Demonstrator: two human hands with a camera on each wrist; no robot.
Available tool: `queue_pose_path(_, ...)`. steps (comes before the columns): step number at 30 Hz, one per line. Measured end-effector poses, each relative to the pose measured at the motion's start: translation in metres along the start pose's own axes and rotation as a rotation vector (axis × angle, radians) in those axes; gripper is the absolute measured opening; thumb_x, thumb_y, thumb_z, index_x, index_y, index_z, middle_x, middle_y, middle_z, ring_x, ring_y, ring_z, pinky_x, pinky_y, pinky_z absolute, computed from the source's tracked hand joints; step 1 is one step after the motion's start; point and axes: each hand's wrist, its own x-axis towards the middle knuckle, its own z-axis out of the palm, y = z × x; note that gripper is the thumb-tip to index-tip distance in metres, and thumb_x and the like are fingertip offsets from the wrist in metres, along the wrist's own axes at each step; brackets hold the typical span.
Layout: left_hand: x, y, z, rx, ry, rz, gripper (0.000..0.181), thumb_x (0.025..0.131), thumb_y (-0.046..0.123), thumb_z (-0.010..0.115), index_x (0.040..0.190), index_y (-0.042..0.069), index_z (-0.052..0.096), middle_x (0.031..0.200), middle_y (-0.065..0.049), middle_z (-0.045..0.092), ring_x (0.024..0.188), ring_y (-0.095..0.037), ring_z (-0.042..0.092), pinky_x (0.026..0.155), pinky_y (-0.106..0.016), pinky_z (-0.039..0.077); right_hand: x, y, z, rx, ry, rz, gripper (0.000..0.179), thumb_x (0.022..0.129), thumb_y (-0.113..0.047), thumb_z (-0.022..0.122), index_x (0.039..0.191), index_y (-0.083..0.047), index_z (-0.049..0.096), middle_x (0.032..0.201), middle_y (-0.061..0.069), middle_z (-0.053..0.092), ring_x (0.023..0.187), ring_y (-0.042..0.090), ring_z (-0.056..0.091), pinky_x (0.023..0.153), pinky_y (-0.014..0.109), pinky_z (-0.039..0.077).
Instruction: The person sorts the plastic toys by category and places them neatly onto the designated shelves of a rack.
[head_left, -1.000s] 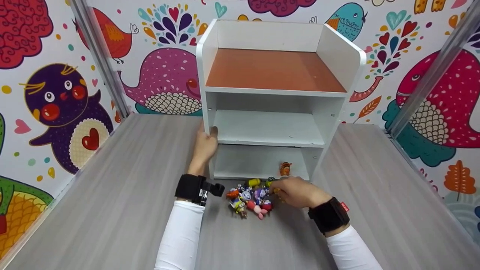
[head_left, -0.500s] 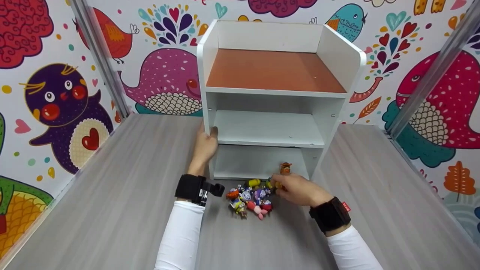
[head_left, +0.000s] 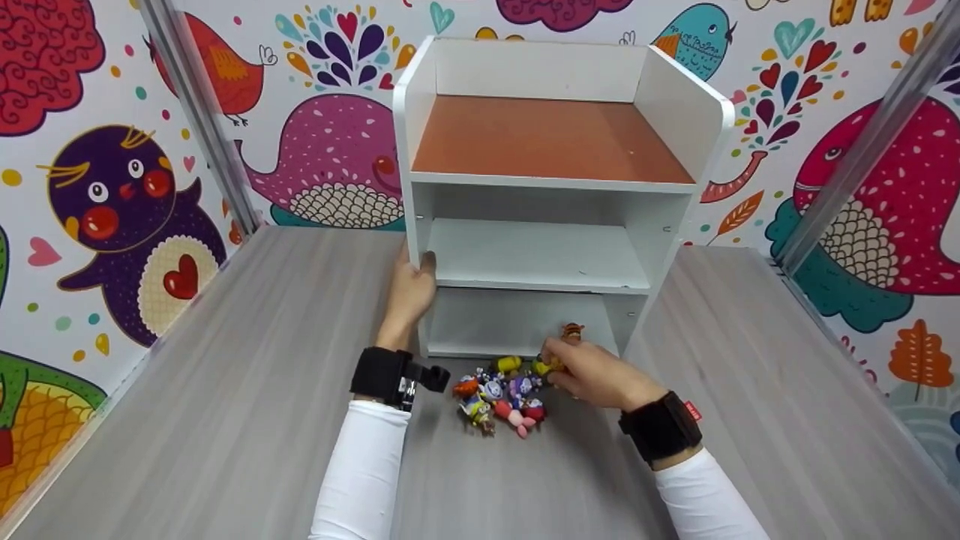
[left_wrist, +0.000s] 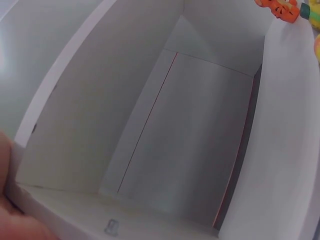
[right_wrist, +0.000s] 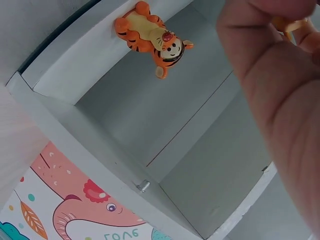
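Observation:
My left hand (head_left: 411, 289) grips the left side panel of a white shelf unit (head_left: 521, 182), thumb on the front edge. At the shelf's foot, my right hand (head_left: 596, 375) pinches a small yellow figurine (right_wrist: 281, 24), mostly hidden by the fingers. Just beyond those fingers a tiger figurine (right_wrist: 147, 32) sits upright at the front of the lowest shelf, towards its right end. Close to the left of the right hand lies a pile of small toy figurines (head_left: 495, 394) in purple, pink, red and yellow, including a pink one (head_left: 514, 418).
The unit has an orange-brown top shelf (head_left: 551, 142) with raised sides, and a white middle shelf (head_left: 536, 251). It stands on a grey wood-grain table (head_left: 300, 360). Behind is a wall (head_left: 322, 150) printed with colourful animals; a metal post (head_left: 199, 112) rises at the left.
My right hand has shifted slightly forward and up, towards the lowest shelf, and now covers the lower part of the tiger figurine in the head view. The left hand has stayed put.

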Motion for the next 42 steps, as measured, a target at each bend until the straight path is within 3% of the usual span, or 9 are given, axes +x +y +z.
queue_pose_path(7,-0.001,-0.001,0.001,-0.030,-0.020,0.022,0.057,0.101,0.003,0.039,0.157,0.000,0.027,0.161,-0.022,0.031,0.153,-0.034,0.022,0.127,-0.050,0.017,0.000,0.003,-0.001,-0.051,0.106,-0.034,0.014,0.097,-0.014,0.065,0.106,-0.006,0.058,0.093,0.007,0.059,0.075,0.012,0.052,0.066,0.025,0.047)
queue_pose_path(11,0.000,-0.001,0.001,-0.029,-0.018,0.019,0.057,0.101,0.002,0.039,0.157,0.000,0.027,0.161,-0.022,0.032,0.153,-0.034,0.022,0.127,-0.050,0.016,-0.002,0.007,-0.006,-0.062,0.176,-0.032,0.009,0.098,-0.009,0.059,0.106,-0.006,0.061,0.097,0.007,0.061,0.083,0.016,0.057,0.071,0.030,0.053)
queue_pose_path(16,0.001,0.000,0.001,-0.027,-0.018,0.023,0.057,0.102,0.002,0.039,0.157,0.001,0.027,0.162,-0.022,0.031,0.154,-0.034,0.021,0.127,-0.050,0.015,-0.005,0.012,-0.016,-0.035,0.272,0.047,0.014,0.097,-0.007,0.062,0.111,-0.007,0.063,0.097,0.008,0.068,0.086,0.019,0.066,0.074,0.036,0.058)
queue_pose_path(22,0.001,0.000,0.002,-0.025,-0.012,0.028,0.058,0.101,0.002,0.039,0.158,0.003,0.028,0.162,-0.020,0.032,0.153,-0.033,0.022,0.127,-0.050,0.016,-0.010,0.014,-0.024,-0.029,0.371,0.178,0.034,0.088,-0.003,0.074,0.120,0.003,0.062,0.106,0.021,0.072,0.091,0.030,0.071,0.079,0.045,0.059)
queue_pose_path(29,0.000,-0.001,0.002,-0.033,-0.012,0.017,0.058,0.101,0.002,0.039,0.158,0.003,0.026,0.162,-0.020,0.031,0.154,-0.033,0.022,0.127,-0.049,0.015,-0.009,0.015,-0.025,-0.074,0.460,0.267,0.028,0.082,0.008,0.075,0.108,0.010,0.066,0.102,0.023,0.068,0.091,0.034,0.067,0.077,0.046,0.057)
queue_pose_path(42,0.000,-0.001,0.000,-0.011,-0.010,-0.005,0.058,0.102,0.005,0.040,0.158,0.003,0.025,0.162,-0.021,0.030,0.153,-0.033,0.022,0.127,-0.049,0.018,-0.003,0.022,-0.011,-0.137,0.549,0.373,0.028,0.078,0.009,0.076,0.105,0.013,0.069,0.100,0.025,0.068,0.090,0.040,0.068,0.077,0.050,0.058)
